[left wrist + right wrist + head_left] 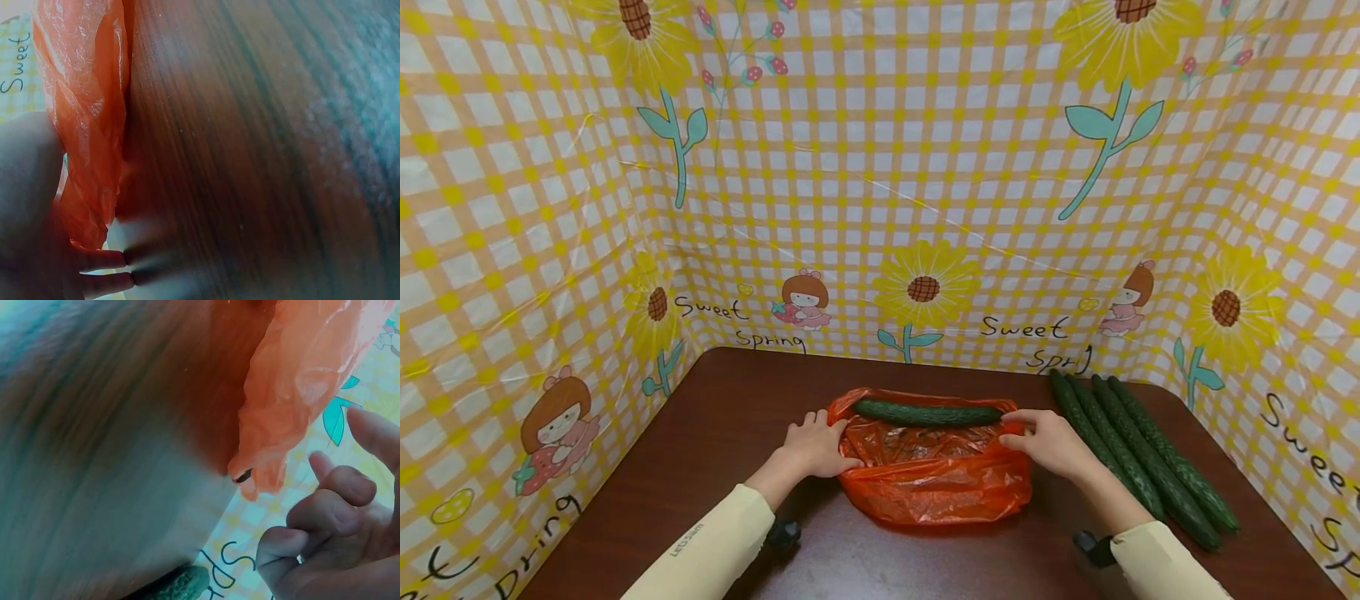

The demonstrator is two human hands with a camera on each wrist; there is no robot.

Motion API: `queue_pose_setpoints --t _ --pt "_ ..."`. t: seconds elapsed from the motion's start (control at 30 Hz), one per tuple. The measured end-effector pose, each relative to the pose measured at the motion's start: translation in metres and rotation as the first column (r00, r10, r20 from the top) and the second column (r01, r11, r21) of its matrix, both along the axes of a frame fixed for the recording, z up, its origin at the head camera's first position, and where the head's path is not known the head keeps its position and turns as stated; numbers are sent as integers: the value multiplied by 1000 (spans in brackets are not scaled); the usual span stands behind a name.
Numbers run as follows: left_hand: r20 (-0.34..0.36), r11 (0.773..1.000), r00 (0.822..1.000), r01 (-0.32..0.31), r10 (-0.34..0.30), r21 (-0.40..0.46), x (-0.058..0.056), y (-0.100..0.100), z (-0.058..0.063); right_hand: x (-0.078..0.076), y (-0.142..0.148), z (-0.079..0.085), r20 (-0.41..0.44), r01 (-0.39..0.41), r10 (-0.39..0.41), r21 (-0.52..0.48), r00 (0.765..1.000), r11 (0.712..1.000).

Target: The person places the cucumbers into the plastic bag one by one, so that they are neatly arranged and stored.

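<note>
A thin orange-red plastic bag (936,496) lies at the middle of the table with its mouth spread wide. One long dark-green cucumber (928,413) rests across the bag's far side, in its mouth. My left hand (812,446) is at the bag's left end, thumb stretched over the rim and fingers extended along the outer side. At the right end is my right hand (1047,442), its fingers by the rim near the cucumber's tip. In the right wrist view, that hand's fingers (322,512) are loosely bent, nothing visible between them and the thumb.
Several more cucumbers (1138,454) lie side by side on the right of the brown table (700,467). A checked sunflower-print cloth (865,183) walls the back and both sides. Dark wrist-worn devices (1093,548) show beneath the pale sleeves (711,542).
</note>
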State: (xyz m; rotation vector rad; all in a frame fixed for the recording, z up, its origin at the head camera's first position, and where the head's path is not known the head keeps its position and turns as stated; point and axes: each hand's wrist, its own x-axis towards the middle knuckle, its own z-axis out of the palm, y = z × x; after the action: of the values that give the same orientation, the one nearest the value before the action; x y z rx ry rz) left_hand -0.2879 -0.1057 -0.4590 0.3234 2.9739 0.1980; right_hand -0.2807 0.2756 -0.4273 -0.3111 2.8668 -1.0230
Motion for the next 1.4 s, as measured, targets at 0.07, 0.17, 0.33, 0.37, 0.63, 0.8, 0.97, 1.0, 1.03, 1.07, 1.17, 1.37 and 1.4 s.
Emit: queue_pose_setpoints --t 0.07,0.17,0.33,0.37,0.63,0.8,0.97,1.0,1.03,1.07,1.17,1.37,1.4 --pt "-2 1000 1000 0 0 -5 0 0 0 2 5 1 0 33 -33 -23 999 999" --pt "-7 1000 1000 0 0 -8 1 0 0 6 12 3 -3 72 -72 -56 997 996" --pt "-19 1000 1000 5 -5 3 1 0 0 14 24 6 34 136 -133 -137 991 981" --pt "-20 1000 1000 6 -6 6 1 0 0 15 26 7 44 148 -142 -152 989 977" --pt "-22 1000 1000 1 -1 3 2 -1 1 26 43 6 109 245 -230 -162 967 956" --pt "-21 1000 1000 -2 2 12 2 -1 0 29 56 2 155 304 -278 -184 948 935" --pt "-23 1000 1000 -1 1 23 2 -1 0 30 66 -1 208 366 -323 -217 923 905" --pt "-27 1000 1000 1 0 25 2 -2 0 30 68 -2 213 379 -335 -221 918 899" --pt "-29 1000 1000 3 -2 27 1 -2 0 30 70 -2 212 390 -347 -221 914 894" --pt "-31 1000 1000 5 -4 29 1 -2 0 30 72 -3 214 404 -359 -221 908 888" --pt "-33 999 999 9 -8 34 1 -2 -1 31 77 -6 213 430 -387 -221 897 875" --pt "-30 999 999 16 -15 29 0 -1 -1 36 86 -9 218 455 -410 -228 886 861" --pt "-29 999 999 17 -16 29 0 0 -1 37 87 -9 217 459 -414 -228 884 859"
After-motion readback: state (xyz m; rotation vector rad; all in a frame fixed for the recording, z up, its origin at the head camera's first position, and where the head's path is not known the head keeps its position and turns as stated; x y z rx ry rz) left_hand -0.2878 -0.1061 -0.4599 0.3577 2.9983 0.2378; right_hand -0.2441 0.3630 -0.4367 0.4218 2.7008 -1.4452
